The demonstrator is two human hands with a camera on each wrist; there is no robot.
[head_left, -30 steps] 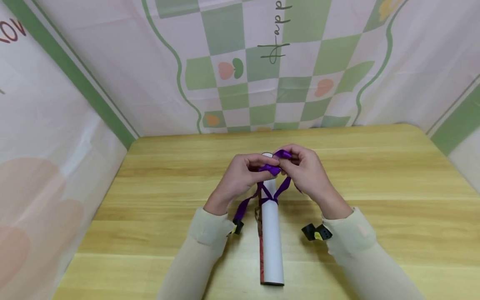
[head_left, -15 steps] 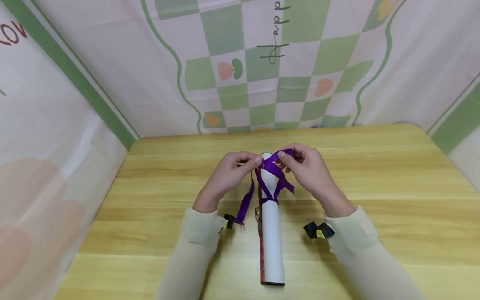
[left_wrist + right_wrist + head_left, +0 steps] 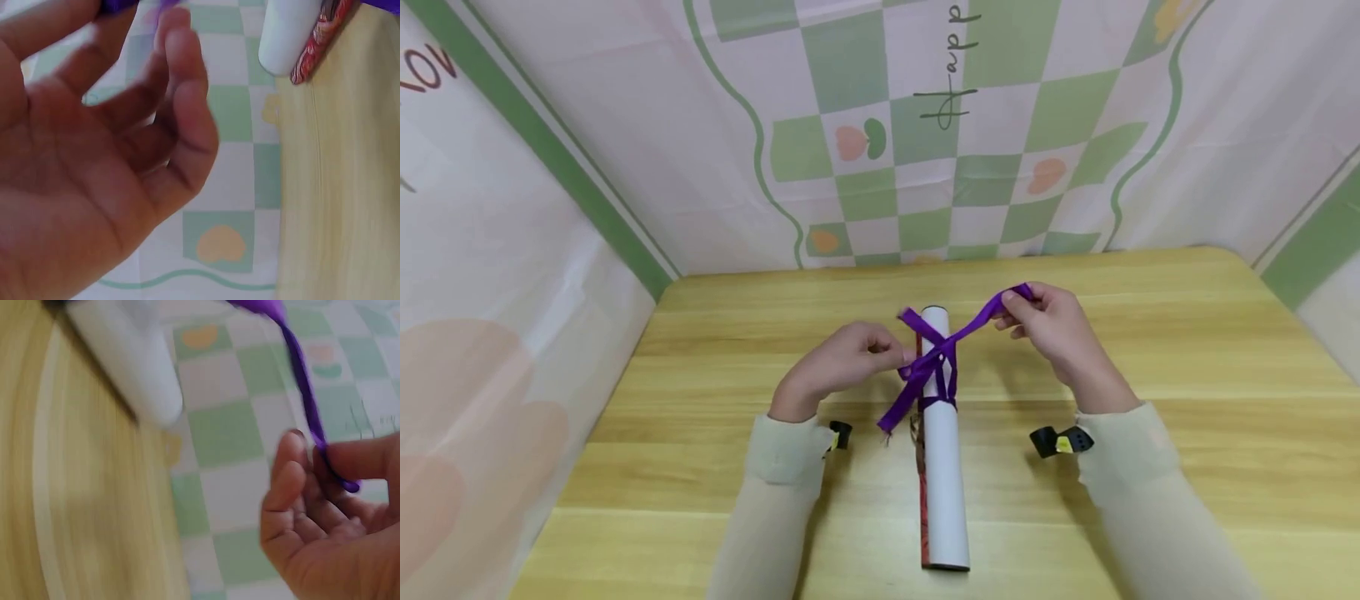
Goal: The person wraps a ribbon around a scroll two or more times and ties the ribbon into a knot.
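A white rolled scroll (image 3: pixel 946 492) with a red patterned strip along its left side lies lengthwise on the table. Purple ribbon (image 3: pixel 917 392) circles the roll and crosses in a knot above it. My left hand (image 3: pixel 842 367) pinches a purple loop left of the knot; in the left wrist view this hand (image 3: pixel 125 144) has its other fingers bent, with purple at the top edge. Off to the right, my right hand (image 3: pixel 1048 325) pinches a ribbon length drawn taut up from the knot. In the right wrist view the ribbon (image 3: pixel 303 381) runs down between thumb and forefinger.
The wooden table (image 3: pixel 700 467) meets a printed checkered cloth backdrop (image 3: pixel 925 167) at its far edge. Black wrist-worn devices (image 3: pixel 1062 442) stick out from both sleeve cuffs over the table.
Both hands have moved apart, the right going right with its ribbon length, the left going left and down. The ribbon between them has drawn into a tighter crossing over the scroll.
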